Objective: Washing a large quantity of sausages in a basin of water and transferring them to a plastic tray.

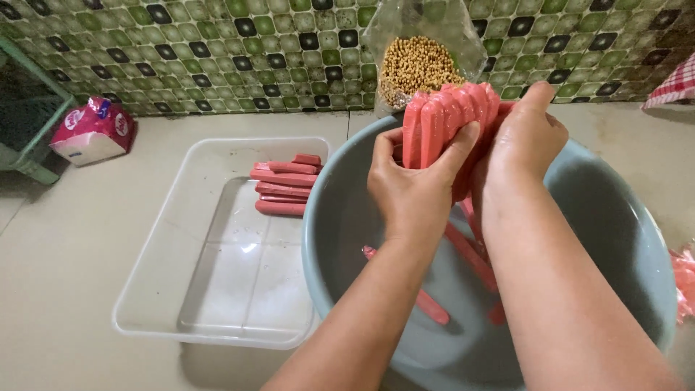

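Head view: both hands, left hand (pixel 409 181) and right hand (pixel 525 137), clasp sausages (pixel 449 116) over basin (pixel 615 239), tray (pixel 217 289) beside.

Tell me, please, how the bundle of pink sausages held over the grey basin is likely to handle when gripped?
The sausages look wet and glossy, so probably slippery; both hands, left and right, clasp them. They stand straight in the bundle, so likely fairly firm, not floppy. Being round, loose ones would probably roll, like those lying in the basin.

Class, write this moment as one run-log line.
left hand: grips sausage bundle | right hand: same bundle | below: grey basin, loose sausages | left: clear tray, sausages
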